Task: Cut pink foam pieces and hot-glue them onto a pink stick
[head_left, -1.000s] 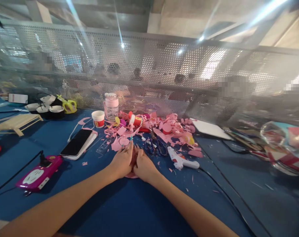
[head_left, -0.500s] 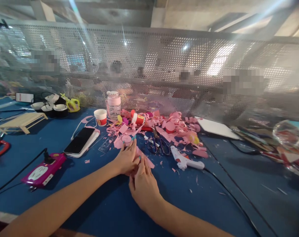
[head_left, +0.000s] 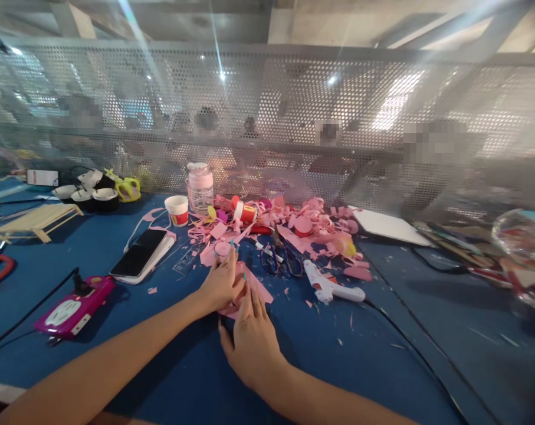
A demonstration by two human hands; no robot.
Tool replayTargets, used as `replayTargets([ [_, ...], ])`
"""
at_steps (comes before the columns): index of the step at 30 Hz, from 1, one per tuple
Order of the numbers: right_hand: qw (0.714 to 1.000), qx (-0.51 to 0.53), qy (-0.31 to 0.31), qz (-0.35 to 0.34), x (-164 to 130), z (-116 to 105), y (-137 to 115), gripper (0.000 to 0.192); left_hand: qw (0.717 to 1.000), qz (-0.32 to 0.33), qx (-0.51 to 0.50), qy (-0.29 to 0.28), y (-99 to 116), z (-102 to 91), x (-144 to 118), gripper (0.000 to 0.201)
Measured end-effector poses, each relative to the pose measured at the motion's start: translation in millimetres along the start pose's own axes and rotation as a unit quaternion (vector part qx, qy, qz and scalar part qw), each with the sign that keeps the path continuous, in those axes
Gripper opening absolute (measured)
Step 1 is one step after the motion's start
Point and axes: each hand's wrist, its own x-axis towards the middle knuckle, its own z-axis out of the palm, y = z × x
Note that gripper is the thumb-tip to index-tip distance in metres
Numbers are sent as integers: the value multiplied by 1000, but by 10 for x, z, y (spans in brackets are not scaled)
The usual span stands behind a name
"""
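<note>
1. Blue cloth covers our table (head_left: 117,260), and a perforated metal screen (head_left: 294,118) stands along its far edge.
2. Our left hand (head_left: 220,283) lies flat, fingers spread, pressing down on the pink paper piece (head_left: 253,287) near the table's middle; it clasps nothing.
3. Our right hand (head_left: 252,336) lies at five o'clock from the left, touching it, fingers extended flat on the same pink paper, nothing gripped.
4. At two o'clock from our hands lies the white glue gun (head_left: 329,288), with the scissors (head_left: 280,260) at one o'clock.
5. Pink paper scraps (head_left: 311,227) pile up at twelve to one o'clock.
6. At ten o'clock lies a phone (head_left: 138,254), and at nine o'clock a magenta power strip (head_left: 72,310).
</note>
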Motion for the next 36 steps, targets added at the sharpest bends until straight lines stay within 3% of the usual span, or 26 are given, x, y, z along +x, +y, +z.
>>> replayTargets([
  [5,998,26,41,-27,122,-64,104,57,1000,17,8,-12,-65,-4,9,73],
  [9,994,56,82,-53,307,-176,259,38,996,61,55,-28,-111,-25,-1,56],
  [15,995,38,66,-70,481,-188,435,17,994,77,74,-34,-90,-64,-15,52],
  [22,997,5,57,-57,502,-139,405,23,998,48,40,-23,-105,-36,-2,67],
  [27,997,-12,53,-48,509,-121,412,11,998,42,55,-12,-80,-43,-12,76],
  [36,997,-21,62,-47,502,-111,409,11,987,69,144,13,3,-93,-57,58],
])
